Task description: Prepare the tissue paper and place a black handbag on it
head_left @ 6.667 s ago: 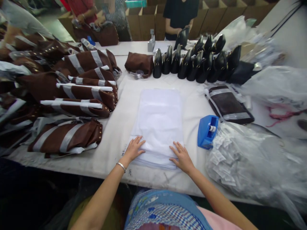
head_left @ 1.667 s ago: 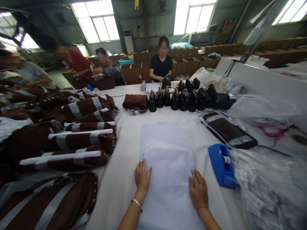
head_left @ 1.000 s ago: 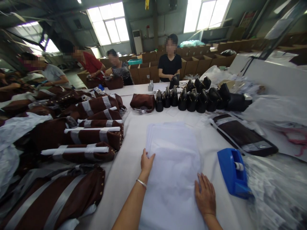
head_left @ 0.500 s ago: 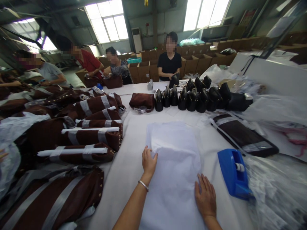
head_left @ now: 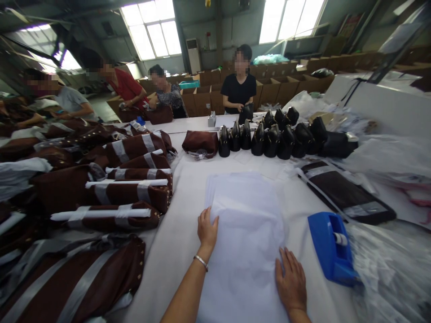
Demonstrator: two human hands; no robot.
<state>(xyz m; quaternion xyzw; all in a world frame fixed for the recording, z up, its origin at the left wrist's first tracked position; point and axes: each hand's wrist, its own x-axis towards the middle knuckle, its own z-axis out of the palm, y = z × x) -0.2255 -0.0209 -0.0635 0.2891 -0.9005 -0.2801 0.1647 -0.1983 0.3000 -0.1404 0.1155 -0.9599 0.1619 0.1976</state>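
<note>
A stack of thin white sheets lies on the white table in front of me. My left hand rests flat on the stack's left edge, fingers stretched out. My right hand lies flat on the stack's lower right part, fingers together and straight. Neither hand holds anything.
A blue tape dispenser stands right of the stack. Brown wrapped bags pile up on the left. A row of black bags and a brown pouch sit at the back. Clear plastic bags lie on the right. Several people work beyond the table.
The view has lifted from the table to the room. My left hand slid further up the left edge of the sheets; my right hand stays low on the stack.
</note>
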